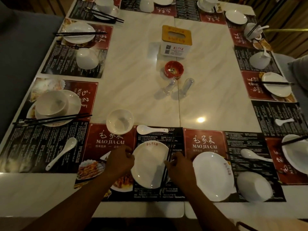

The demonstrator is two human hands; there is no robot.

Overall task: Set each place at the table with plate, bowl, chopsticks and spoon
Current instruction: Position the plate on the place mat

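Plate sits on the near placemat, between both hands. Left hand: fingers curled against the plate's left rim; whether they grip it cannot be told. Right hand: fingertips pinch 2 dark chopsticks, which lie lengthwise across the plate's right edge. Placemat reads "MAO JIA CAI" under Chinese characters; the red mark at the plate's far rim is illegible. 1 white bowl stands upright beyond the plate, empty. 1 white spoon lies just right of it.
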